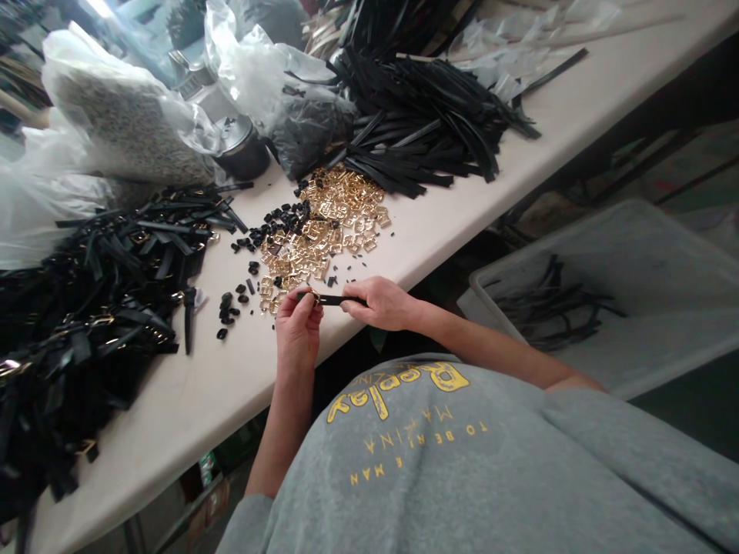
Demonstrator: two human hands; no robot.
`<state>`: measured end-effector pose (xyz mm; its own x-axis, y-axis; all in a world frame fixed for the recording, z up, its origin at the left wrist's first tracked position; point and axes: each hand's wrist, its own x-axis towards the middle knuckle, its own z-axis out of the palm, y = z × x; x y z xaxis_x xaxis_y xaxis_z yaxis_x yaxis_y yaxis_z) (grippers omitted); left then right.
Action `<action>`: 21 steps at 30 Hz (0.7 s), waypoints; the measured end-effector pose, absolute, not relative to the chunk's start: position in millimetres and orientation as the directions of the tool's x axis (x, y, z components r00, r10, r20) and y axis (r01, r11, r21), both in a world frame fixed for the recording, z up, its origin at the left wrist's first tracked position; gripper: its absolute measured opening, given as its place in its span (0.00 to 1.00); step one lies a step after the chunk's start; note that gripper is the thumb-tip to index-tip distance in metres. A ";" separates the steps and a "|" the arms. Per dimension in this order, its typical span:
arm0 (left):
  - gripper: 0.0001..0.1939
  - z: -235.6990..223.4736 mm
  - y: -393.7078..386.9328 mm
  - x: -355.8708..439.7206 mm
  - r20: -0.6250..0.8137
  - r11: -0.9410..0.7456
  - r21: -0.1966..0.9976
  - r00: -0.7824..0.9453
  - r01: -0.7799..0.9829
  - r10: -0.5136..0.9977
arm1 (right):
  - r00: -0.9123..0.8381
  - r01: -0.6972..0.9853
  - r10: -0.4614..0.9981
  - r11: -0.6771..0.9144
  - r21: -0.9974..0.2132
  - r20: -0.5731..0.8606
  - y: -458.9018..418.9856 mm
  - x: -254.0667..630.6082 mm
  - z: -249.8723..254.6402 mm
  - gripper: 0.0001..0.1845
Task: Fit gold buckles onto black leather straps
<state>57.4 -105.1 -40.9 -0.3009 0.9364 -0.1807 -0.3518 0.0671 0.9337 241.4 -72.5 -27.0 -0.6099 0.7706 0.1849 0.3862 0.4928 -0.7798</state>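
A short black strap (335, 300) stretches between my two hands at the table's front edge. My left hand (299, 315) pinches its left end, where a gold buckle (315, 297) shows at the thumb. My right hand (378, 302) is closed round the strap's other end. Just beyond my hands lies a heap of gold buckles (340, 211). Small black loops (280, 223) are piled along its left side, and several more lie loose nearer to my left hand.
Straps with buckles (127, 285) form a large pile at left. Plain black straps (427, 115) lie at the back, beside plastic bags (115, 100) and a dark metal can (239, 146). Below the table (231, 400), at right, stands a pale bin (640, 231) holding black strips.
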 end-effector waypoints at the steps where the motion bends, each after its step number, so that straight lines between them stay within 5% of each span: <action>1: 0.16 -42.4 -104.7 56.5 -0.177 0.057 0.933 -0.312 -0.356 0.933 | -0.609 0.378 0.770 0.491 -0.785 0.189 -73.2 241.6 -27.0 0.10; 10: 0.20 -45.8 -111.4 79.1 -0.257 0.076 0.856 -0.292 -0.511 0.921 | -0.560 0.430 0.803 0.492 -0.757 0.204 -78.6 231.7 -31.6 0.11; 21: 0.16 -52.6 -112.4 72.4 -0.129 0.062 0.982 -0.387 -0.181 0.913 | -0.498 0.254 0.828 0.422 -0.870 0.257 -80.5 229.9 -40.0 0.05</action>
<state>72.4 -112.4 -52.6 -0.3875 0.9128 -0.1292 -0.1807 0.0622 0.9816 229.9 -80.5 -40.0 -0.4978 0.8283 0.2571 0.2536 0.4225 -0.8702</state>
